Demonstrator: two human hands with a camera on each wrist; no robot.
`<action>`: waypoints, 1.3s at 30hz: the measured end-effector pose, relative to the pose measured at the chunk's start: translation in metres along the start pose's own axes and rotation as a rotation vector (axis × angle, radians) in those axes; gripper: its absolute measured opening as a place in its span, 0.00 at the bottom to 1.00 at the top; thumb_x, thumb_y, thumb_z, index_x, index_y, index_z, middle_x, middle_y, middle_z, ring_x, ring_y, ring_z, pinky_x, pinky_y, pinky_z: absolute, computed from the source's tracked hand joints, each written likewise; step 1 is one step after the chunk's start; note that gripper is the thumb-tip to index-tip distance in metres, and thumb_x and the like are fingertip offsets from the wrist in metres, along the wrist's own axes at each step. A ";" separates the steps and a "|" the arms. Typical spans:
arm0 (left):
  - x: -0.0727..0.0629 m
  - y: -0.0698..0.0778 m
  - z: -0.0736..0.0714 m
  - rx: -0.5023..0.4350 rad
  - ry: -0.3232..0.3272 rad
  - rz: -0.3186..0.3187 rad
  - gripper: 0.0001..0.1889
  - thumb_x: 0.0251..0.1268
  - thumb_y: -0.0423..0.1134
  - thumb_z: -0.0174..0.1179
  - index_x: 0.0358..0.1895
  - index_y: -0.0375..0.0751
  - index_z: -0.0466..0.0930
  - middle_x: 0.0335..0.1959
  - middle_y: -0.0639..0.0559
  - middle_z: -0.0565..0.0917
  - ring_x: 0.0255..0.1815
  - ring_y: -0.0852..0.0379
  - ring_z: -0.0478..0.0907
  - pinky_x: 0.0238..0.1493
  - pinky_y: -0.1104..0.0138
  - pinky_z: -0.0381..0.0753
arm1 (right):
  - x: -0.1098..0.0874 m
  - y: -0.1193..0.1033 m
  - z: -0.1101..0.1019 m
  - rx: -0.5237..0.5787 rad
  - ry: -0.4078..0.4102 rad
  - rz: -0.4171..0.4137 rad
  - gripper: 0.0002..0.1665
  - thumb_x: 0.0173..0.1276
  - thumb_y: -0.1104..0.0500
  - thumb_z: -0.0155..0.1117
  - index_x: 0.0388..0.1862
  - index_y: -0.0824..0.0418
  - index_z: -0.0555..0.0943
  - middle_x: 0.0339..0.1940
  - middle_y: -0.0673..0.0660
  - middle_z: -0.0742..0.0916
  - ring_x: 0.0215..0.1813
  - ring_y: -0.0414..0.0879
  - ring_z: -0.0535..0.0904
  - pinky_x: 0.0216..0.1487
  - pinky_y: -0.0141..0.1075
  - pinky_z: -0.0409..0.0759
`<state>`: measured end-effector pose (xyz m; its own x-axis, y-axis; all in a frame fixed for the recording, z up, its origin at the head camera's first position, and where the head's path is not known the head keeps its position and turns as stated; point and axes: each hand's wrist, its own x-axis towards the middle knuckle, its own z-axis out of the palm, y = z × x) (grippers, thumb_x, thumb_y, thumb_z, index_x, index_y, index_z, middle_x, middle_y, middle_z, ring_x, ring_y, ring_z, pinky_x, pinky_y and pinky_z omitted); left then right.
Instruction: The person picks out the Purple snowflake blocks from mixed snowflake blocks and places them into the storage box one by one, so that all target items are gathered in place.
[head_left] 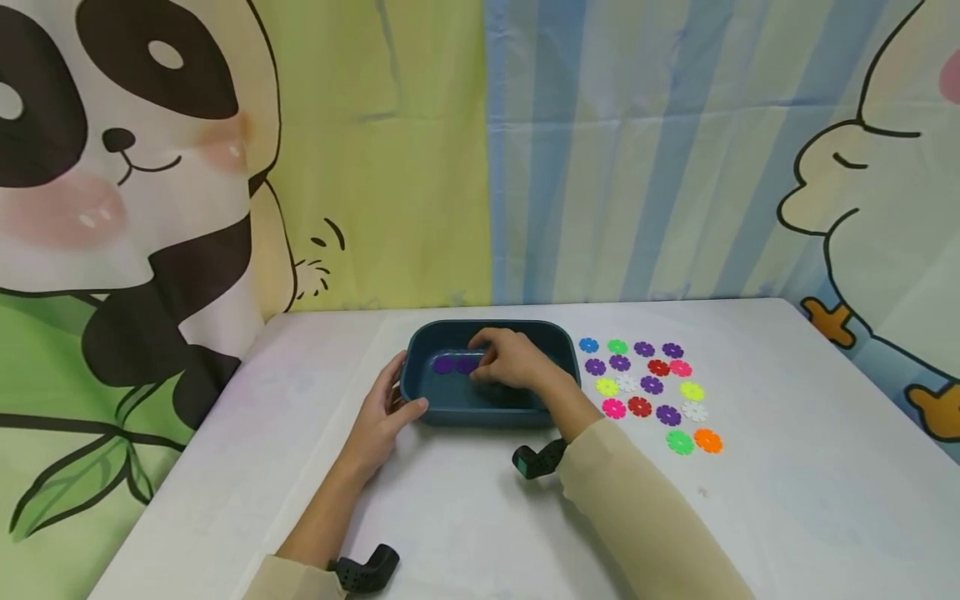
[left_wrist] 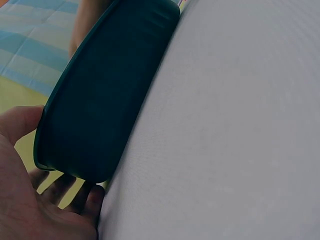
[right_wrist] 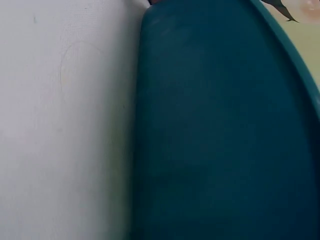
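A dark teal plastic tub stands on the white table. My left hand grips its left end, with the thumb at the front rim and the other fingers along the end wall. In the left wrist view, that hand holds the corner of the tub. Inside, two purple notched discs lie side by side. My right hand reaches into the tub with bent fingers, its fingertips beside the right-hand purple disc. Whether they pinch a disc is hidden. Only the tub's outer wall fills most of the right wrist view.
Right of the tub, notched plastic discs lie in loose rows: several purple ones, and blue, green, red, pink, yellow, white and orange ones. A patterned curtain hangs behind the table. Each wrist wears a black camera mount.
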<state>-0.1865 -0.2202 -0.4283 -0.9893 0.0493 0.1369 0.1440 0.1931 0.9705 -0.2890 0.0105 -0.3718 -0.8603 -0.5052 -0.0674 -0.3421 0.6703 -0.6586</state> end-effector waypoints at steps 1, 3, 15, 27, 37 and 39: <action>0.000 0.000 0.000 0.002 0.001 0.000 0.42 0.71 0.36 0.60 0.84 0.49 0.50 0.83 0.42 0.58 0.81 0.40 0.60 0.80 0.44 0.57 | -0.001 0.000 -0.001 0.007 0.003 0.000 0.30 0.67 0.56 0.75 0.66 0.57 0.79 0.41 0.53 0.90 0.38 0.44 0.85 0.48 0.41 0.84; 0.000 0.001 0.000 0.005 0.000 0.002 0.42 0.71 0.36 0.60 0.84 0.49 0.49 0.83 0.42 0.58 0.81 0.40 0.60 0.80 0.44 0.57 | -0.003 -0.001 -0.005 0.024 0.009 0.000 0.29 0.67 0.56 0.75 0.67 0.56 0.79 0.42 0.53 0.89 0.38 0.45 0.85 0.48 0.42 0.84; 0.000 0.002 -0.001 0.003 -0.003 0.021 0.42 0.71 0.38 0.60 0.84 0.48 0.50 0.83 0.41 0.59 0.80 0.40 0.62 0.73 0.68 0.66 | -0.028 -0.007 -0.024 0.011 0.049 -0.115 0.30 0.70 0.54 0.73 0.68 0.58 0.78 0.45 0.53 0.89 0.48 0.48 0.85 0.53 0.44 0.83; -0.001 0.000 0.000 -0.008 -0.006 0.025 0.42 0.71 0.37 0.60 0.84 0.46 0.49 0.83 0.42 0.58 0.82 0.41 0.59 0.79 0.44 0.56 | -0.063 -0.002 -0.031 0.077 0.142 -0.177 0.27 0.69 0.56 0.72 0.67 0.55 0.79 0.45 0.53 0.90 0.44 0.49 0.85 0.46 0.40 0.83; -0.001 0.001 -0.002 -0.003 -0.003 0.030 0.41 0.71 0.36 0.60 0.84 0.45 0.50 0.83 0.41 0.58 0.81 0.40 0.60 0.78 0.54 0.61 | -0.090 0.013 -0.032 0.152 0.228 -0.214 0.24 0.70 0.56 0.72 0.64 0.55 0.80 0.46 0.52 0.89 0.46 0.47 0.85 0.48 0.42 0.83; -0.001 0.001 -0.001 -0.007 -0.009 0.029 0.41 0.71 0.36 0.60 0.84 0.45 0.50 0.83 0.41 0.58 0.81 0.40 0.60 0.76 0.61 0.63 | -0.095 0.018 -0.032 0.179 0.239 -0.223 0.23 0.70 0.57 0.71 0.63 0.55 0.81 0.45 0.52 0.89 0.46 0.46 0.85 0.48 0.43 0.83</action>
<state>-0.1856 -0.2209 -0.4272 -0.9845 0.0634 0.1638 0.1728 0.1845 0.9675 -0.2250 0.0876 -0.3534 -0.8433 -0.4727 0.2557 -0.4779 0.4420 -0.7591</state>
